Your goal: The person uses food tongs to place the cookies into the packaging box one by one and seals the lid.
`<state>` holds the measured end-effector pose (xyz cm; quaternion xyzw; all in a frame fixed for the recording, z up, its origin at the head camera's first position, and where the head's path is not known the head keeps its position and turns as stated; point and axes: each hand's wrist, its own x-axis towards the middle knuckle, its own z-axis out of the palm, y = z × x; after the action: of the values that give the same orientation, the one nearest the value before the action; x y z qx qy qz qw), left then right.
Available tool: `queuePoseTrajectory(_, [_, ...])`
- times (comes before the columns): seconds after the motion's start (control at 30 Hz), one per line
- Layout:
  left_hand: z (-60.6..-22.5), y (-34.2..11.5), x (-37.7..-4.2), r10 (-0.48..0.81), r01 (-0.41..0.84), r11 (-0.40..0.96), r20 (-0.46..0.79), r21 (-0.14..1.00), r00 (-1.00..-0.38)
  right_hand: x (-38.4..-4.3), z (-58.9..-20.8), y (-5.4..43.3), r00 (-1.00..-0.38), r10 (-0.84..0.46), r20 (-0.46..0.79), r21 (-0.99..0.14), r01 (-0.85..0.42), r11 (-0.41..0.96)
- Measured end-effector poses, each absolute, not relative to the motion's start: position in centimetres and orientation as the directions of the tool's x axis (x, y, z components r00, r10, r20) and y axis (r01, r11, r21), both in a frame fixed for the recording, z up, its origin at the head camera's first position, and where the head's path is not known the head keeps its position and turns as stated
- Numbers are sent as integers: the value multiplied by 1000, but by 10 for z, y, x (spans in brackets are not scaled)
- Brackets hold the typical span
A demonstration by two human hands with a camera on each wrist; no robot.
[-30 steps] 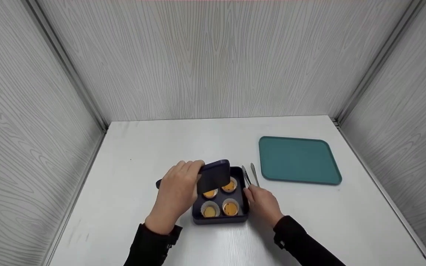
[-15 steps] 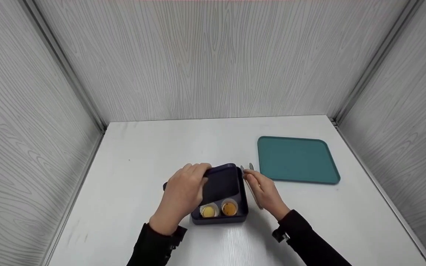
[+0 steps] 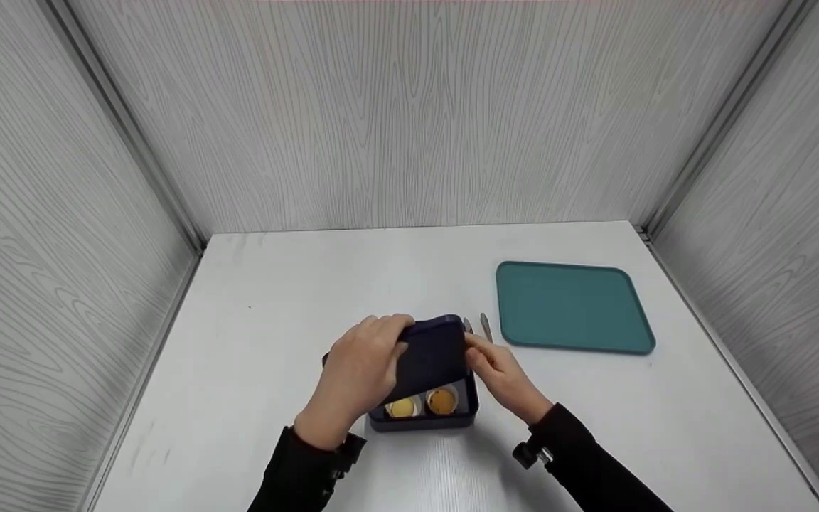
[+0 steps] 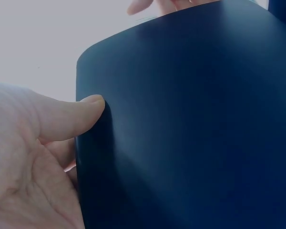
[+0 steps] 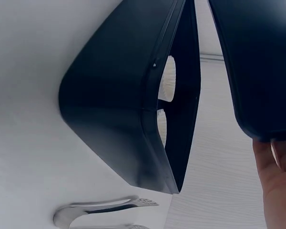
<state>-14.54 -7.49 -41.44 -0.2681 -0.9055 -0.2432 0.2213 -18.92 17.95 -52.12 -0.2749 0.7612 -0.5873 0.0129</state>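
Observation:
My left hand (image 3: 356,363) grips a dark blue lid (image 3: 429,359) by its left side and holds it tilted above a matching box (image 3: 424,424). In the left wrist view the thumb lies on the lid's face (image 4: 181,114). Fingers of my right hand (image 3: 505,373) touch the lid's right edge; in the right wrist view their tips go behind it. Two small cakes show under the lid, one yellow (image 3: 402,407) and one orange (image 3: 442,401), in pale paper cups. The lid hides the box's far part. Metal tongs (image 5: 100,208) lie on the table beside the box.
A teal tray (image 3: 574,307) lies on the white table (image 3: 296,277) to the right, past the tongs. Grey wood-grain panels (image 3: 409,114) stand at the back and on both sides.
My left hand has shifted right with the lid, now covering more of the box. My right hand has left the tongs and come up to the lid's right edge.

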Motion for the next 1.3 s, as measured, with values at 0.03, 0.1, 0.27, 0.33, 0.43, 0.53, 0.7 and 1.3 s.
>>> queuePoseTrajectory(0.03, [-414, -75, -145, 379, 592, 739, 528, 322, -760, -189, -521, 179, -846, -445, 295, -907, -394, 149])
queuePoseTrajectory(0.1, [-415, -74, -146, 382, 591, 741, 522, 320, -762, -188, -521, 178, -841, -469, 269, -924, -363, 123])
queuePoseTrajectory(0.27, [-416, -73, -146, 391, 591, 735, 504, 332, -770, -188, -520, 175, -850, -492, 188, -963, -257, 75])
queuePoseTrajectory(0.33, [-417, -73, -147, 395, 593, 731, 499, 338, -772, -187, -519, 175, -854, -493, 166, -971, -229, 69])
queuePoseTrajectory(0.43, [-418, -72, -147, 399, 598, 727, 501, 337, -768, -187, -519, 176, -853, -498, 155, -974, -215, 66])
queuePoseTrajectory(0.53, [-419, -72, -148, 404, 604, 725, 506, 332, -762, -186, -520, 178, -844, -509, 167, -972, -227, 58])
queuePoseTrajectory(0.7, [-420, -72, -149, 413, 609, 720, 500, 333, -761, -186, -523, 179, -824, -527, 208, -964, -263, 32])
queuePoseTrajectory(1.3, [-437, -80, -162, 285, 606, 710, 641, 359, -713, -185, -528, 183, -838, -506, 204, -968, -249, 20])
